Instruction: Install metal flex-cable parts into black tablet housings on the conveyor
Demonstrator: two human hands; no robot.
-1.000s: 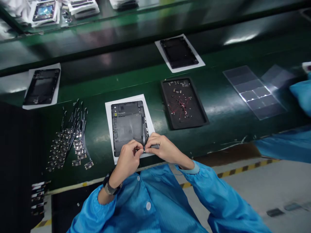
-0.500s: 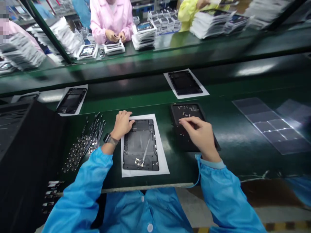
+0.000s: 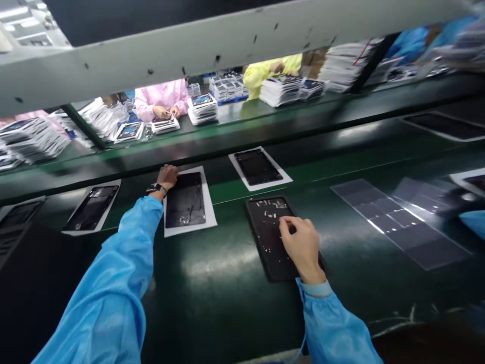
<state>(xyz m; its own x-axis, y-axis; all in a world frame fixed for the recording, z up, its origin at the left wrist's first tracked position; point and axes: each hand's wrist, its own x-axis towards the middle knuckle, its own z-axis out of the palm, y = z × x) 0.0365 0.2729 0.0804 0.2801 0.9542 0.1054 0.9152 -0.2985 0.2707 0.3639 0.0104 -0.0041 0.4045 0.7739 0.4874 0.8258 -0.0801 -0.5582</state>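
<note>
Two flat black rectangles: housing (image 3: 185,199), tray (image 3: 270,237)

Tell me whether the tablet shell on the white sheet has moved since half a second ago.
Yes. The tablet shell with its white sheet has gone away from the person under the left hand, now lying beyond the parts tray toward the far belt.

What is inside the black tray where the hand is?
The black tray holds small metal parts near its far end. The right hand covers the tray's middle, so anything beneath it is hidden.
</note>
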